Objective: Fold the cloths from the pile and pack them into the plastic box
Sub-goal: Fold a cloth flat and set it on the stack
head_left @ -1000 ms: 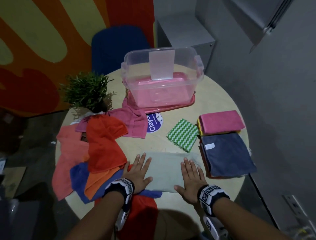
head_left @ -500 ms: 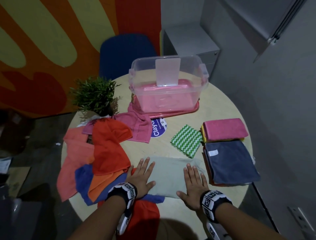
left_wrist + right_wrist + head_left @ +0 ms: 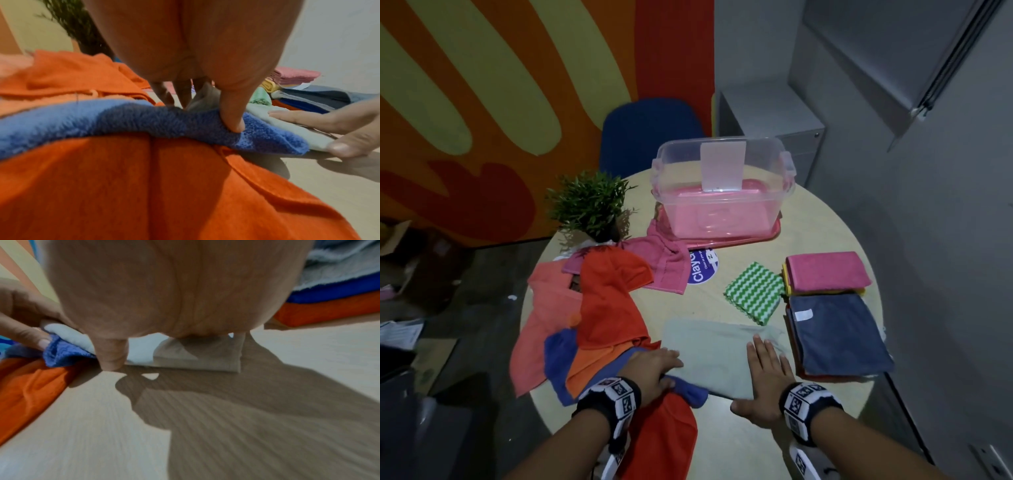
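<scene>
- My left hand (image 3: 650, 368) sits at the left end of a pale green cloth (image 3: 717, 356), fingers curled over that end and thumb pressing a blue cloth (image 3: 144, 120) that lies partly under it.
- I cannot tell for sure whether the fingers already pinch the green edge.
- My right hand (image 3: 765, 380) lies flat, fingers straight, on the right part of the same cloth, pinning it to the round bench (image 3: 756, 442).
- The cloth is a long strip, folded at least once, near the bench's front edge.
- The unfolded pile (image 3: 599, 318), orange, coral and blue, sprawls to my left, touching the strip.
- To my right are folded cloths: a grey-blue stack (image 3: 839, 335), a pink stack (image 3: 828, 274) behind it, and a green zigzag cloth (image 3: 755, 291) beside them.
- The clear box (image 3: 722, 192) stands at the far side, on a pink lid; it appears to hold no cloths yet.
- I judge I am mid-fold, about to bring the left end over to the right.
- That calls for lifting only the green edge, leaving the blue cloth behind, while my right hand holds the strip.
</scene>
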`<act>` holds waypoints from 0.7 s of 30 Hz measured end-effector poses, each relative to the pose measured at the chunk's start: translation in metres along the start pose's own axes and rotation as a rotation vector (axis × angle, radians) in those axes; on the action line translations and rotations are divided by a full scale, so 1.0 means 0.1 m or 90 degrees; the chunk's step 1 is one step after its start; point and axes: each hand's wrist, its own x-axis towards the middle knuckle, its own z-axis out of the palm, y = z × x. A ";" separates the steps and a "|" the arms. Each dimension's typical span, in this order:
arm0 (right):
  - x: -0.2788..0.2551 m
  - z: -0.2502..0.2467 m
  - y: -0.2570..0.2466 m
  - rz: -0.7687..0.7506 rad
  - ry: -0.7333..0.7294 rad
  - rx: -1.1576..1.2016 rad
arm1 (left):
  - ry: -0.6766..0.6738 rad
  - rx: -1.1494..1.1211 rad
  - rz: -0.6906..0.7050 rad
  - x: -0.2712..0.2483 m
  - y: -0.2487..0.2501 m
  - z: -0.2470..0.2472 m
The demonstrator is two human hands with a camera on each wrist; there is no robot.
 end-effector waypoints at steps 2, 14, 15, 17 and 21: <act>0.01 -0.05 0.02 -0.001 -0.012 0.006 | 0.018 -0.042 -0.009 -0.02 -0.02 -0.02; -0.15 -0.68 -0.38 -0.181 0.069 0.199 | 0.180 -0.052 0.082 -0.06 0.30 -0.51; -0.18 -0.80 -0.46 -0.186 0.079 0.235 | 0.203 -0.081 0.108 -0.08 0.42 -0.65; -0.23 -1.06 -0.60 -0.206 0.147 0.265 | 0.250 -0.164 0.125 -0.12 0.62 -0.96; -0.36 -1.53 -0.62 -0.261 0.242 0.460 | 0.220 -0.361 0.093 -0.19 0.67 -1.44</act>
